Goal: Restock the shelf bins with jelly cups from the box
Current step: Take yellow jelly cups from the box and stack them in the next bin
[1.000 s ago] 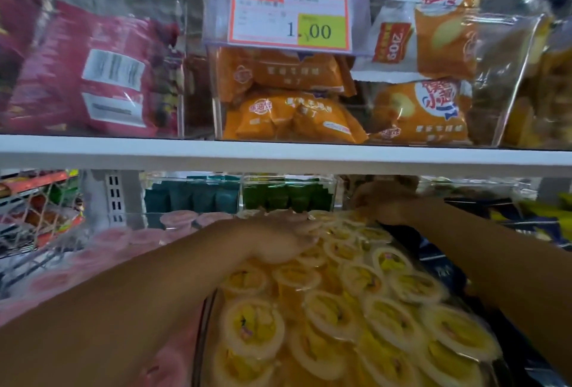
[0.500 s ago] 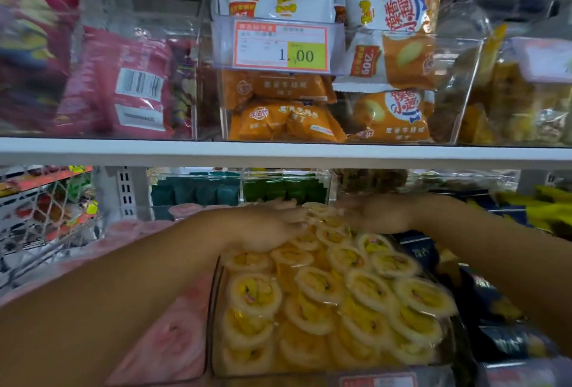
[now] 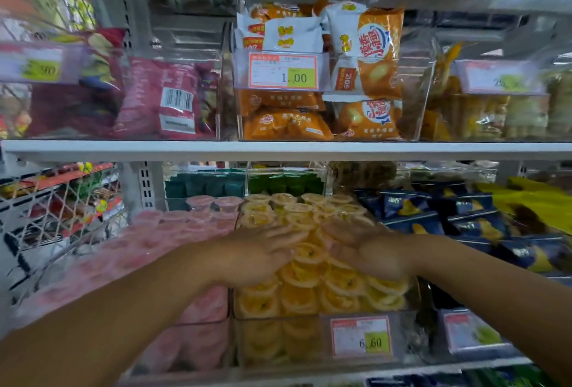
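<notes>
While left hand point(image 3: 260, 250), right hand point(image 3: 362, 247) rest on round yellow jelly cups point(image 3: 309, 290), fingers point(image 3: 288, 231) straight, clear plastic bin point(image 3: 278, 343)

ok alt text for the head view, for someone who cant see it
A person's left hand and right hand lie flat on yellow jelly cups heaped in a clear shelf bin. Pink jelly cups fill the bin to its left; orange snack packs sit on the shelf above.

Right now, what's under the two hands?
Yellow jelly cups, heaped in a clear bin. The left hand and right hand lie flat on the heap, so the cups right beneath the palms are hidden.
</notes>
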Tool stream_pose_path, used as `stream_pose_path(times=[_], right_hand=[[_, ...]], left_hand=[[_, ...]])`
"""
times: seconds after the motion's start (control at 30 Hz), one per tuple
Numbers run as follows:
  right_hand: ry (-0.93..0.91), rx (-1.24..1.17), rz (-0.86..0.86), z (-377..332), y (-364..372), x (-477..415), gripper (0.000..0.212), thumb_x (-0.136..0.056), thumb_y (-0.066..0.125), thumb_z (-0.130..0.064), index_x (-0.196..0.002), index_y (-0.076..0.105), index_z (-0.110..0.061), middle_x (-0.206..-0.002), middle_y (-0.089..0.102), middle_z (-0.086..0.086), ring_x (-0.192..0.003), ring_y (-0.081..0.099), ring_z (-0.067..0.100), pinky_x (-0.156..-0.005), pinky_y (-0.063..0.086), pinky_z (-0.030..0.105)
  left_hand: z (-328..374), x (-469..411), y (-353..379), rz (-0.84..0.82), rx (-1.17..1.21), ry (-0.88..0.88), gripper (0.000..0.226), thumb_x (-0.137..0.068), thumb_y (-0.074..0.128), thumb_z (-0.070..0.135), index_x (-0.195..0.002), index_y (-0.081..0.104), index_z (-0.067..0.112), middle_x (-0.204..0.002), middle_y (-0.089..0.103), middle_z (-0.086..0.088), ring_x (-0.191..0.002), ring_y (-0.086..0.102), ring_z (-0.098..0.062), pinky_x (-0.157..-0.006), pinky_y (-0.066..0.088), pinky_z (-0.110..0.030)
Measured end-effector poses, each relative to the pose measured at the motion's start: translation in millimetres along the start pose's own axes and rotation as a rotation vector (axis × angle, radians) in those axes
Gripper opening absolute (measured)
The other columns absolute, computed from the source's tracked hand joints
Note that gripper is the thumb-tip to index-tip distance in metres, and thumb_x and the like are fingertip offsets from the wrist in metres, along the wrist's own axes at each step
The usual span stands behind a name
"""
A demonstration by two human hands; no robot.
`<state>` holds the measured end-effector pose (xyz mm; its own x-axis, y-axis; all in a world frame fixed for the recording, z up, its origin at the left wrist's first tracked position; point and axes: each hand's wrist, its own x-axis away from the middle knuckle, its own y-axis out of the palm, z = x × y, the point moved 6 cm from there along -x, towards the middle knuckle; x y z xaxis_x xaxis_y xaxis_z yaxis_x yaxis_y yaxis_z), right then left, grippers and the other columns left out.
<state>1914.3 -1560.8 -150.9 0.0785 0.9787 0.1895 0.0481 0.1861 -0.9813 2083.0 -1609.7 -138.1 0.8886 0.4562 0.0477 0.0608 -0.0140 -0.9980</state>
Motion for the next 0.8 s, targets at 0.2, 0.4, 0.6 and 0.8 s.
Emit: stream_pose_path(times=[0.2, 0.4, 0.6, 0.8], right_hand=[[0.016, -0.010, 0.029, -6.6, 0.2, 2.2, 0.062, -0.094, 0.005, -0.065, -0.151, -0.008, -0.043, -0.158, -0.019, -0.017, -0.147, -0.016, 0.017, -0.118, -0.009, 0.050], [0.011, -0.020, 0.047, -10.9, 0.5, 4.6, 0.062, -0.095, 0.004, -0.065, -0.151, -0.007, -0.042, -0.158, -0.018, -0.017, -0.147, -0.015, 0.016, -0.117, -0.010, 0.052], [-0.029, -0.152, 0.040, -11.7, -9.1, 12.8, 0.059, -0.098, 0.012, -0.058, -0.153, 0.002, -0.038, -0.160, -0.010, -0.012, -0.148, -0.009, 0.015, -0.118, -0.005, 0.041], [-0.016, -0.122, 0.066, -23.8, -16.6, 3.5, 0.055, -0.101, 0.014, -0.053, -0.153, 0.005, -0.037, -0.161, -0.006, -0.009, -0.149, -0.008, 0.018, -0.120, -0.005, 0.043]], left_hand=[[2.1, 2.4, 1.2, -0.042, -0.044, -0.002, 0.049, -0.108, 0.013, 0.030, -0.156, 0.003, 0.024, -0.135, -0.024, 0.022, -0.128, -0.017, 0.008, -0.075, -0.027, 0.007], [-3.3, 5.1, 4.2, -0.029, 0.016, -0.046, 0.049, -0.107, 0.012, 0.034, -0.154, -0.002, 0.031, -0.140, -0.023, 0.024, -0.137, -0.015, 0.005, -0.089, -0.026, 0.001], [-4.3, 7.7, 2.6, -0.024, 0.032, -0.110, 0.051, -0.108, 0.019, 0.027, -0.155, 0.006, 0.016, -0.162, -0.006, 0.002, -0.149, -0.007, -0.013, -0.106, -0.010, -0.013], [-32.1, 20.1, -3.7, 0.025, 0.208, -0.175, 0.055, -0.104, 0.018, 0.043, -0.155, 0.003, 0.027, -0.162, -0.005, 0.007, -0.148, -0.007, -0.009, -0.122, -0.003, -0.031]])
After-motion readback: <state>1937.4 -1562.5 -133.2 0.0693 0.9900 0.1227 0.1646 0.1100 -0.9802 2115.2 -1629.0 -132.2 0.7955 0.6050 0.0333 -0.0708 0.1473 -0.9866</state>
